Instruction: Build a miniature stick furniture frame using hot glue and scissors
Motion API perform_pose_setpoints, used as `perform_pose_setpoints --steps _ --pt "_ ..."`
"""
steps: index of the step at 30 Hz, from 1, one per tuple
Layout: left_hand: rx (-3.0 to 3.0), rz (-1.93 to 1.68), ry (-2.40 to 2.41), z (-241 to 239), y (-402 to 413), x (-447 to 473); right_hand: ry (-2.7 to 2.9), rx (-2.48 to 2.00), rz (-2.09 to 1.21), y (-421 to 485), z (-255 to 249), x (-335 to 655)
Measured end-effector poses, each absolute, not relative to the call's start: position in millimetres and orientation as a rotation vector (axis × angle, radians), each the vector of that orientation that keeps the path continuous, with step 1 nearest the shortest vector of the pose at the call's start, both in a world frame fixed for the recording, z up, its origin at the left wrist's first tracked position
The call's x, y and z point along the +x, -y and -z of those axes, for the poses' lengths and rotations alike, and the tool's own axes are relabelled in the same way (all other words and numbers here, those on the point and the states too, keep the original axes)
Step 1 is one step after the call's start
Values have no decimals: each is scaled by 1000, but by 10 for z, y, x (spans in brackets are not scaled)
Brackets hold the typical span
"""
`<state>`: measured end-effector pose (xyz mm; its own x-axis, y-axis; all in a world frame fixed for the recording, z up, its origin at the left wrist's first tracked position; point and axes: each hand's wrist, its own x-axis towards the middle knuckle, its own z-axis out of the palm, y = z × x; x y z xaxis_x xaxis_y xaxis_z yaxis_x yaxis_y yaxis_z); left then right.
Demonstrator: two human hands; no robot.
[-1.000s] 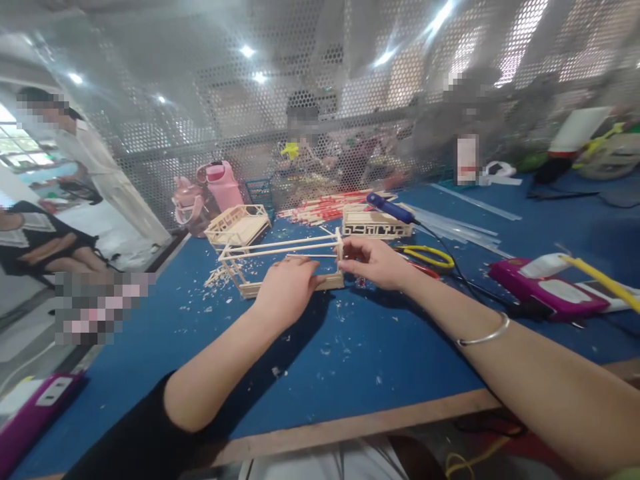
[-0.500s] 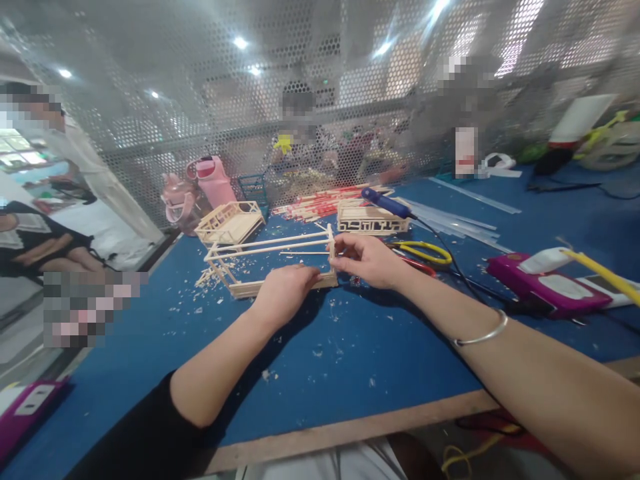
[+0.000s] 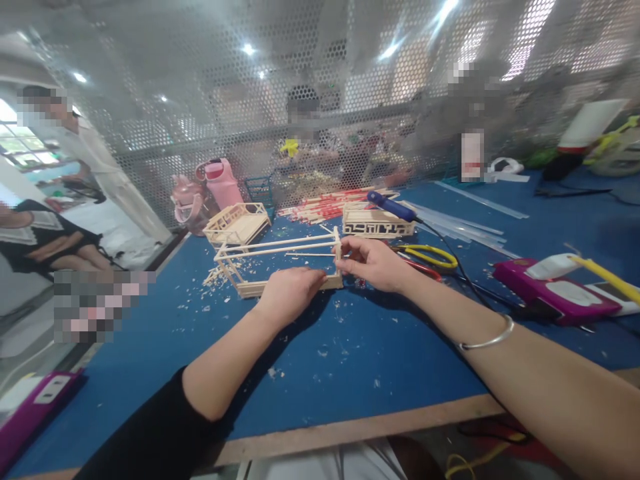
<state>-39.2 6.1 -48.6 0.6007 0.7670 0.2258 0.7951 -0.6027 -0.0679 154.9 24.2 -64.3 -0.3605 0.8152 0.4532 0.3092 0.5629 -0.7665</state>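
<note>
A pale wooden-stick frame (image 3: 260, 257), shaped like a small open box, stands on the blue table (image 3: 350, 360). My left hand (image 3: 289, 293) is closed over its near bottom rail. My right hand (image 3: 373, 261) pinches the frame's right corner post between thumb and fingers. Thin top rails run leftward from that post. A silver bangle (image 3: 487, 339) circles my right forearm.
Two finished stick models (image 3: 236, 223) (image 3: 376, 223) stand behind the frame. A blue glue tool (image 3: 391, 207) with a black cord, yellow-handled cutters (image 3: 430, 255), red-tipped sticks (image 3: 325, 203), a magenta case (image 3: 555, 293) and a pink bottle (image 3: 223, 183) lie around. Wood chips litter the table. People sit behind a perforated screen.
Both hands stay on the frame. My left hand has slid down a little along the near rail; the view has shifted slightly.
</note>
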Motion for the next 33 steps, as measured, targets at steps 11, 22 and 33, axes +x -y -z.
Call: perform_pose_setpoints --steps 11,22,33 --pt "-2563 47 1543 389 9 -596 1907 -946 -818 -187 652 1509" --pt "-2631 5 1566 325 12 -637 1875 -973 -895 -167 664 1494" --pt "-2618 -26 1577 245 18 -860 1856 -1002 -899 -166 685 1499"
